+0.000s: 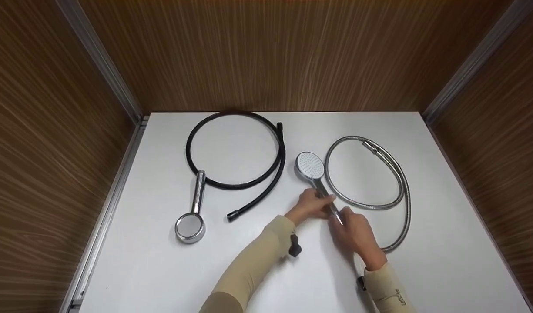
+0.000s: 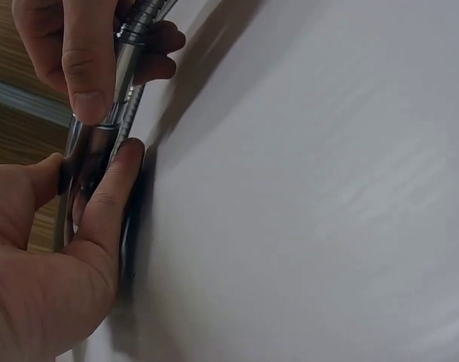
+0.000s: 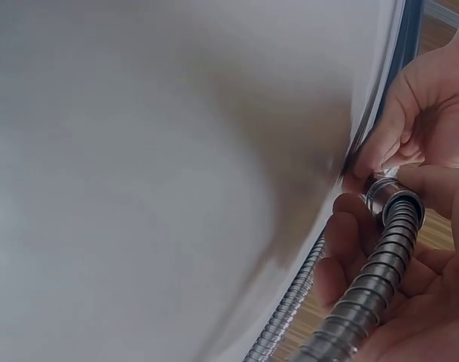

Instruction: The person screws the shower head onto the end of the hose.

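My left hand (image 1: 310, 205) grips the handle of a chrome shower head (image 1: 310, 165), whose white spray face is turned up. At the handle's lower end, my right hand (image 1: 355, 232) pinches the end nut (image 3: 393, 194) of a silver metal shower hose (image 1: 406, 187). In the right wrist view the ribbed hose runs out of this nut, which sits right at the handle's end, with the thread hidden. The left wrist view shows both hands close together along the handle (image 2: 97, 151). From the right hand, the hose loops over the table's right side to its free end.
A black shower hose (image 1: 236, 187) lies coiled at the back left of the white table (image 1: 135, 261). In front of it rests a second chrome shower head (image 1: 190, 226), its handle end touching the coil in view. Wood-grain panels (image 1: 257, 56) enclose the back and sides.
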The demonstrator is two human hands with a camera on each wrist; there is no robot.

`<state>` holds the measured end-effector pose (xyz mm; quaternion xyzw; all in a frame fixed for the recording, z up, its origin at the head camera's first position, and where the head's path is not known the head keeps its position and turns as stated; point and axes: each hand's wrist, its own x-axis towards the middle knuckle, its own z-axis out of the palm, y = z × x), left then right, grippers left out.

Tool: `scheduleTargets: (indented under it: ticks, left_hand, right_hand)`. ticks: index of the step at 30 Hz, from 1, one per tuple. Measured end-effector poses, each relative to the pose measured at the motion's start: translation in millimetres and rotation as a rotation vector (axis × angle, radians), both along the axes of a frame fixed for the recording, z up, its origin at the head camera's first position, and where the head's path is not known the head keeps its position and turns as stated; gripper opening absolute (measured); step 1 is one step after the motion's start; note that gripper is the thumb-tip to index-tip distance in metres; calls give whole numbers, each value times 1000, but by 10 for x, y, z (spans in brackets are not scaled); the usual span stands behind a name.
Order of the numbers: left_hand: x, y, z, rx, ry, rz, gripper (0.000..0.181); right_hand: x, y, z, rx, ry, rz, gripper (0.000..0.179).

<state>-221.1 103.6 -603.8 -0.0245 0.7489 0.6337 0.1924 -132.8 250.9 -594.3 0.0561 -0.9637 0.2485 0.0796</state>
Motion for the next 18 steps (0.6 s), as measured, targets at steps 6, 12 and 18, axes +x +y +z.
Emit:
scheduleTargets:
  ticks: [6,12,18]
  left_hand:
    - [36,-8,9,-88,88,-2,30]
    - [58,-31,66,-198,136,-26,31]
    - [89,-97,107,-277,131,-125,33]
  right_hand:
    - [9,-3,12,5,4,-19,26]
    - [8,-3,9,10,37,-30,26]
    - [11,1,-7,21,22,-38,26]
